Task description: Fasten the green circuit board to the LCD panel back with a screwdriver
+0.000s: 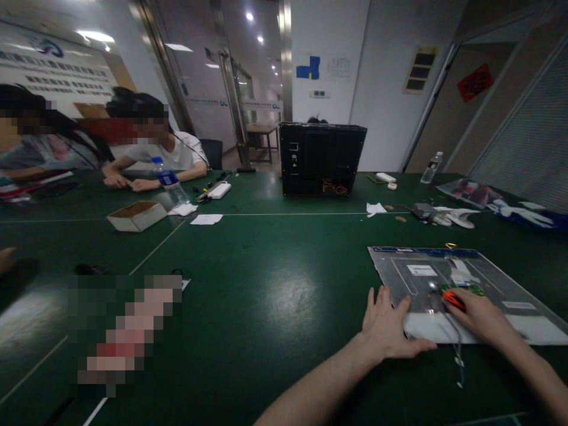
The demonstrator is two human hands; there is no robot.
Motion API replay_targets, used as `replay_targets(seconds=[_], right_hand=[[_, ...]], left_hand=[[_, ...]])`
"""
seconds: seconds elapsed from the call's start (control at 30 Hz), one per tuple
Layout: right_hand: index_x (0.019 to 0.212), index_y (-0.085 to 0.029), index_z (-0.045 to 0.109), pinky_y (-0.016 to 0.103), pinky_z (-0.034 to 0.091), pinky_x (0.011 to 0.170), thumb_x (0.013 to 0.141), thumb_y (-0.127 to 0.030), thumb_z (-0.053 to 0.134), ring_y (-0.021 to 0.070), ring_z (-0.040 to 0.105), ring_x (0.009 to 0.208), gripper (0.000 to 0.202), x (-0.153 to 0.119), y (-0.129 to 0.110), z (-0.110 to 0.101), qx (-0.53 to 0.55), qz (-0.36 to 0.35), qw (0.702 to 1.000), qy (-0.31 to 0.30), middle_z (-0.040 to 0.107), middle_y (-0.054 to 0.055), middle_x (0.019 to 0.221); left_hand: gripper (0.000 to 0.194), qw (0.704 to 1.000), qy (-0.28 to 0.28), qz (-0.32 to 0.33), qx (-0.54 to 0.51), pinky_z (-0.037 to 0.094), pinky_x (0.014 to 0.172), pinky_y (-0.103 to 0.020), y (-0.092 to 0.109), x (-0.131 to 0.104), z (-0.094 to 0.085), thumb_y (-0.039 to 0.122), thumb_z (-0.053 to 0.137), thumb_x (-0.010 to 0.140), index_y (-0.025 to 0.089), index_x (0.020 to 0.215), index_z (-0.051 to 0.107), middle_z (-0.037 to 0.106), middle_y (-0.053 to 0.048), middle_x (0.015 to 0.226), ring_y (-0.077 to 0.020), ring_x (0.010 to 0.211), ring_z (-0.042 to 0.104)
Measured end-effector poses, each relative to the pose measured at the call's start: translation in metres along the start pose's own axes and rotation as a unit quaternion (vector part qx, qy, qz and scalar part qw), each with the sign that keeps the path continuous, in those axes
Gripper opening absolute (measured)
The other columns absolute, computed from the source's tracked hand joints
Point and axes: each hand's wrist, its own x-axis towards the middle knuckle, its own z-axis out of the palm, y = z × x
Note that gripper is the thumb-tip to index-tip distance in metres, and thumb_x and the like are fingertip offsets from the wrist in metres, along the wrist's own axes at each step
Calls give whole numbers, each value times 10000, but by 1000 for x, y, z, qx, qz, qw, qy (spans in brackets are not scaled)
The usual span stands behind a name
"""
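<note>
A flat grey metal panel [399, 278] with a blue strip along its far edge lies on the green table at the right. My left hand [390, 325] rests on the panel's near left corner, fingers spread, holding nothing. My right hand [477, 313] is over the panel's middle, closed around an orange and black tool [454, 300], beside a green circuit board [474, 289]. The tool's tip is too small to make out. A thin cable [457, 337] runs from the panel over its white near edge onto the table.
A black boxy device [323, 160] stands at the table's far side. An open carton [137, 216], a blue-capped bottle [168, 180] and papers lie left; gloves [457, 216], a clear bottle [432, 168] and a plastic bag [470, 192] are beyond the panel. Two people sit far left.
</note>
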Motion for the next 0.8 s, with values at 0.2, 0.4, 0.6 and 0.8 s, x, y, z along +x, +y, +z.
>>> replay_targets(seconds=[0.2,0.4,0.6,0.8], right_hand=[[1012,-138,665,384,515,724,861,-442,396,297,674,877,433,1,-50,0,3,-3,999,-37,692,164,1063],[1039,-186,655,324,506,677,887,-347,419,252,693,821,323,-19,-110,5,-13,4,997,-74,716,114,976],[1004,-134,654,391,496,602,918,-357,360,323,700,714,379,-23,-118,3,-62,70,993,-72,710,184,829],[816,-139,695,407,497,508,861,-391,387,336,680,592,401,-3,-63,-1,-48,117,991,-51,678,184,641]], left_hand=[[757,999,-20,-7,-31,112,1146,-566,-3,4,-3,608,576,804,195,1414,403,340,-149,1510,-389,1404,232],[609,991,-55,-2,-119,87,1153,-560,-6,15,-13,443,482,896,229,1443,323,457,-75,1449,-290,1368,354],[521,991,13,-24,-130,294,1114,-433,-13,3,-14,357,466,923,107,1378,420,549,-140,1329,-259,1239,487],[423,995,-57,25,-77,408,1035,-375,-23,-43,-40,366,479,937,147,1297,521,561,-115,1284,-250,1239,469]])
